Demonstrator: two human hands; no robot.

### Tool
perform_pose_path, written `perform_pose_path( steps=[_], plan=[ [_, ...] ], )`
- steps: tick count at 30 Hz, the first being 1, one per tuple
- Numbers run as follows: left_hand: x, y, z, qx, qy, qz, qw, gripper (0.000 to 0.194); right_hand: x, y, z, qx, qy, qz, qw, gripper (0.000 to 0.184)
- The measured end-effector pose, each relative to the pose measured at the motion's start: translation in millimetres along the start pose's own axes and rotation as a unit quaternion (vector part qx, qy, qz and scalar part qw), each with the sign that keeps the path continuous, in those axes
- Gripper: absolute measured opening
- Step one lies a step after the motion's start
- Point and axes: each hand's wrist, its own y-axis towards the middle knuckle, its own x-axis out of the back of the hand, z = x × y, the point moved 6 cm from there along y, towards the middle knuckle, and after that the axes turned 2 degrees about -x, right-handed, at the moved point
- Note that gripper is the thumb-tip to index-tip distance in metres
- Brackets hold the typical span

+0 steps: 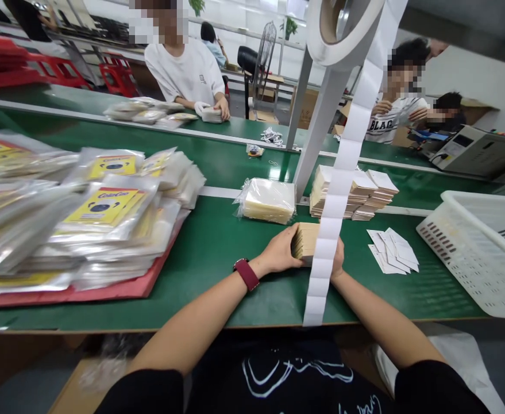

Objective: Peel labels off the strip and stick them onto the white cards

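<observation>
well, the left hand (277,250) and the right hand (338,259) come together on a stack of tan cards (304,240), clamping it from either side over a green conveyor belt (218,270). a hanging strip of white labels (326,218) runs down from a roll (334,54) and crosses in front of the stack and part of the right hand. a watch with a red strap (246,273) sits on the left wrist. just ahead lie a plastic-wrapped block of cards (267,201) and squared piles of cards (351,192). to the right are loose white cards (392,251), near a white plastic basket (471,247). clear packets with yellow labels (105,230) are heaped on a red sheet (62,296) to the left, while a co-worker (183,75) across the belt has both hands on more packets.
</observation>
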Motion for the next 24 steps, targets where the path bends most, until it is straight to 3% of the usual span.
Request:
perform_pose_path(
  steps=[5,10,13,15,20,24],
  plan=[
    [0.4,-4,-23,-0.086,0.047,-0.021,0.995,0.093,9,-4,27,0.051,0.006,-0.051,0.997,0.055],
    [-4.5,-4,3,0.010,-0.020,0.004,1.000,0.095,-4,-5,4,-0.049,0.037,0.004,0.998,0.051],
    [-5.3,-3,7,0.019,-0.014,0.006,1.000,0.095,-6,-3,-1,-0.069,0.037,0.015,0.997,0.053],
    [-3.6,-3,2,0.014,0.005,0.000,1.000,0.094,-4,-1,4,-0.057,0.028,0.019,0.998,0.053],
    [0.3,0,-19,-0.055,0.038,-0.018,0.998,0.091,9,2,27,0.047,0.018,-0.016,0.999,0.054],
    [-2.3,3,-6,0.015,-0.021,0.007,1.000,0.094,1,4,12,-0.034,0.015,0.018,0.999,0.048]
  ],
)
